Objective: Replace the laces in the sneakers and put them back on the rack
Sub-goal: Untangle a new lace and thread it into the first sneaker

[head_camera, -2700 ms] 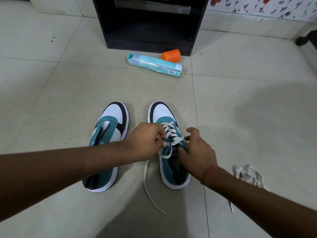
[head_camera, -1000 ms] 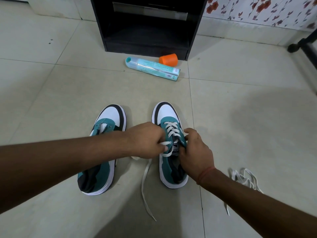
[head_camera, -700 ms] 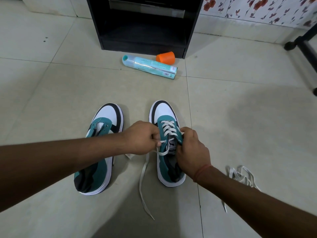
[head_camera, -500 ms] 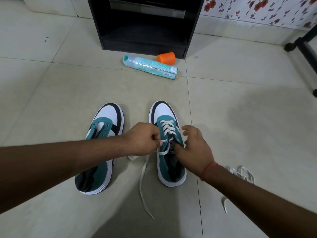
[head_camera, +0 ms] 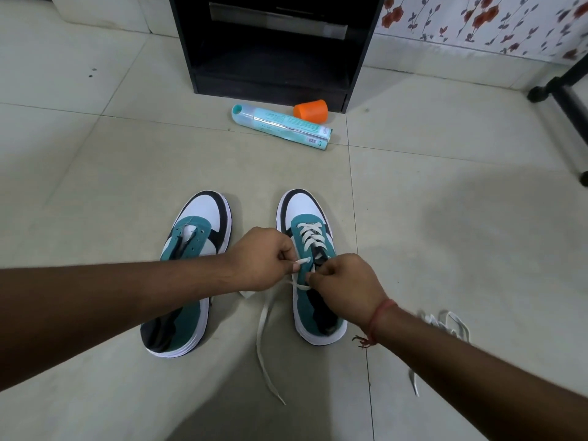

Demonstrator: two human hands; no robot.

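Two teal, white and black sneakers stand side by side on the tiled floor. The right sneaker (head_camera: 305, 214) carries a white lace (head_camera: 310, 238) crossed through its front eyelets, with one loose end trailing over the floor toward me. My left hand (head_camera: 262, 261) pinches the lace at the shoe's left eyelets. My right hand (head_camera: 345, 286) pinches the lace over the tongue. The left sneaker (head_camera: 194, 249) has no lace, and my left forearm crosses over it. The black shoe rack (head_camera: 273, 46) stands ahead against the wall.
A loose bundle of white laces (head_camera: 445, 323) lies on the floor at my right, partly behind my right forearm. A teal box (head_camera: 283, 127) and an orange cup (head_camera: 311, 110) lie in front of the rack. A black stand leg (head_camera: 566, 100) is at the far right.
My right hand has moved from the shoe's right side to the middle over the tongue and now pinches the lace. My left hand keeps its hold on the lace.
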